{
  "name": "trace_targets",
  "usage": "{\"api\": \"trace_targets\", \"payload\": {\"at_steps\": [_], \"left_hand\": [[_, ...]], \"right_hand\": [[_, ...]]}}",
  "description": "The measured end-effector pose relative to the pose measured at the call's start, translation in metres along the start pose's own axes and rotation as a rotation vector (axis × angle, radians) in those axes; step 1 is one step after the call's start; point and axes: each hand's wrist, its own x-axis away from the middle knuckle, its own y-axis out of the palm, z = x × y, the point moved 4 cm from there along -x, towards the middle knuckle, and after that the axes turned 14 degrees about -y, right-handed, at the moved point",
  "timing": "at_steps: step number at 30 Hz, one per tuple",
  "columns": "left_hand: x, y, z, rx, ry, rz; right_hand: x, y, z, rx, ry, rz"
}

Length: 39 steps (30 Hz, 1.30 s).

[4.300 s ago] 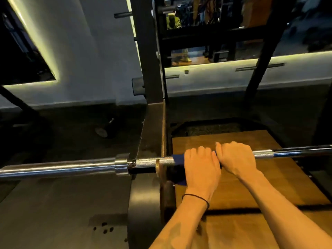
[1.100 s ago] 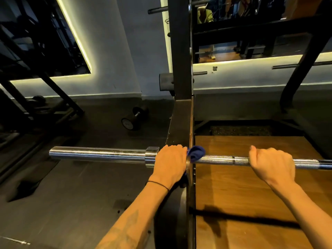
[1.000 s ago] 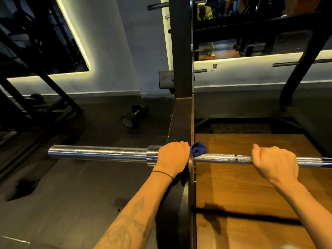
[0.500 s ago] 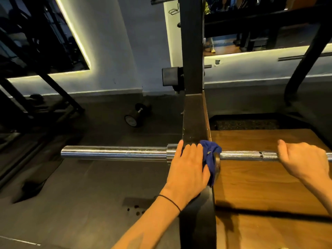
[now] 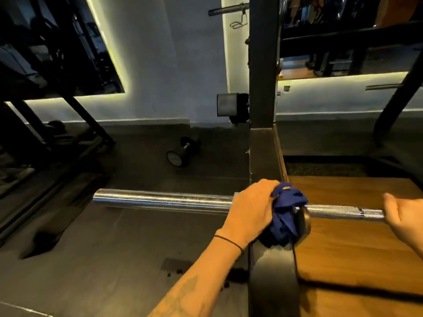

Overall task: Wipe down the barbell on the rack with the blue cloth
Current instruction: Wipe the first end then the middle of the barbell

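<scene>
A steel barbell (image 5: 160, 199) lies level across the black rack (image 5: 263, 156), its smooth sleeve pointing left and its knurled shaft running right. My left hand (image 5: 249, 210) holds the bunched blue cloth (image 5: 286, 216) against the bar right at the rack's holder, by the sleeve collar. The cloth hangs down over the holder and hides the bar there. My right hand (image 5: 400, 216) grips the knurled shaft at the right edge of the view, partly cut off.
A dumbbell (image 5: 180, 152) lies on the dark rubber floor beyond the sleeve. A wooden platform (image 5: 343, 248) is under the shaft on the right. Dark equipment frames (image 5: 68, 110) stand at the left, a slanted rack leg (image 5: 398, 99) at the far right.
Over the earlier frames my left hand slid the cloth leftward along the shaft to the rack holder. Now the cloth is more bunched up there. My right hand stayed on the shaft.
</scene>
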Motion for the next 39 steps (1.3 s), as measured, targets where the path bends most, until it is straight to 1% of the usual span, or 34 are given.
{"api": "trace_targets", "payload": {"at_steps": [2, 4, 6, 8, 9, 10, 11, 13, 14, 15, 17, 18, 21, 22, 24, 26, 27, 28, 29, 31, 32, 33, 34, 35, 37, 39], "left_hand": [[0.007, -0.033, -0.002, 0.217, -0.004, 0.224], [0.014, -0.073, -0.007, 0.302, -0.02, 0.405], [0.023, -0.11, -0.018, 0.277, -0.057, 0.517], [0.032, -0.13, -0.04, 0.178, -0.116, 0.58], [0.035, -0.13, -0.053, 0.105, -0.161, 0.577], [0.036, -0.122, -0.066, 0.026, -0.212, 0.538], [0.037, -0.108, -0.076, -0.057, -0.258, 0.462], [0.041, -0.069, -0.079, -0.202, -0.239, 0.327], [0.044, -0.051, -0.075, -0.208, -0.207, 0.312], [0.048, -0.04, -0.069, -0.161, -0.19, 0.322], [0.053, -0.032, -0.064, -0.062, -0.162, 0.356], [0.055, -0.035, -0.066, -0.049, -0.142, 0.361], [0.058, -0.054, -0.082, -0.192, -0.049, 0.356], [0.056, -0.062, -0.089, -0.253, -0.07, 0.363], [0.044, -0.078, -0.105, -0.352, -0.201, 0.375], [0.032, -0.076, -0.109, -0.489, -0.368, 0.303], [0.028, -0.067, -0.103, -0.534, -0.399, 0.274], [0.026, -0.051, -0.095, -0.523, -0.391, 0.248], [0.026, -0.034, -0.085, -0.471, -0.332, 0.277], [0.03, -0.012, -0.066, -0.183, -0.244, 0.423], [0.033, -0.009, -0.06, -0.053, -0.246, 0.493], [0.034, -0.008, -0.056, 0.002, -0.24, 0.527], [0.036, -0.007, -0.051, -0.028, -0.193, 0.529], [0.037, -0.006, -0.046, -0.087, -0.107, 0.496], [0.039, 0.0, -0.037, -0.26, 0.077, 0.379], [0.035, 0.004, -0.035, -0.418, 0.182, 0.313]], "right_hand": [[0.0, 0.0, 0.001, -0.002, 0.008, -0.005], [0.001, 0.0, 0.001, -0.011, 0.013, -0.002], [0.002, -0.003, -0.001, -0.017, 0.01, 0.013], [0.002, -0.005, -0.004, -0.008, 0.001, 0.016], [0.003, -0.004, -0.004, 0.001, -0.009, 0.006], [0.004, -0.005, -0.005, 0.014, -0.016, -0.003], [0.005, -0.008, -0.008, 0.029, -0.023, 0.007], [0.003, -0.014, -0.011, 0.049, -0.026, 0.02], [0.003, -0.018, -0.015, 0.048, -0.025, 0.02], [0.003, -0.018, -0.016, 0.043, -0.03, 0.029], [0.005, -0.014, -0.012, 0.03, -0.017, 0.037], [0.007, -0.01, -0.007, 0.017, -0.008, 0.022], [0.007, 0.006, 0.004, -0.013, -0.018, 0.017], [0.006, 0.007, 0.006, -0.03, -0.016, 0.012], [0.005, 0.003, 0.0, -0.028, -0.016, 0.031], [0.006, -0.004, -0.006, -0.027, -0.022, 0.042], [0.006, -0.006, -0.007, -0.016, -0.033, 0.072], [0.005, -0.008, -0.009, -0.003, -0.035, 0.075], [0.005, -0.009, -0.01, 0.007, -0.047, 0.064], [0.006, -0.01, -0.012, 0.049, -0.08, 0.042], [0.007, -0.011, -0.012, 0.06, -0.087, 0.032], [0.008, -0.011, -0.011, 0.061, -0.09, 0.039], [0.008, -0.012, -0.009, 0.055, -0.083, 0.036], [0.008, -0.01, -0.008, 0.064, -0.091, 0.039], [0.007, -0.012, -0.011, 0.063, -0.079, 0.036], [0.005, -0.011, -0.013, 0.041, -0.071, 0.062]]}}
